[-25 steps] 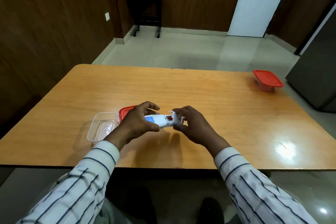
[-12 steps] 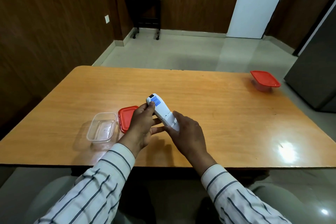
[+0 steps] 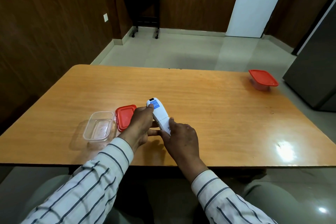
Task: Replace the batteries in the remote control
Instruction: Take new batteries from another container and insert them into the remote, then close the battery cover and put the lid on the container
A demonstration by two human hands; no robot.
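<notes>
A white remote control (image 3: 159, 114) with a blue label near its far end is held back side up above the wooden table (image 3: 209, 107), pointing away from me. My left hand (image 3: 140, 127) grips its left side, thumb near the label. My right hand (image 3: 181, 138) holds the near end, thumb pressed on the battery cover, which looks closed. No batteries are visible.
A clear plastic box (image 3: 99, 126) stands left of my hands with its red lid (image 3: 124, 116) lying beside it. A second box with a red lid (image 3: 263, 79) sits at the far right corner. A grey cabinet (image 3: 316, 71) stands right of the table.
The remote turned from lying sideways with its battery bay open and the cover in my right hand to pointing away from me with the cover on. Since half a second ago, hardly any movement.
</notes>
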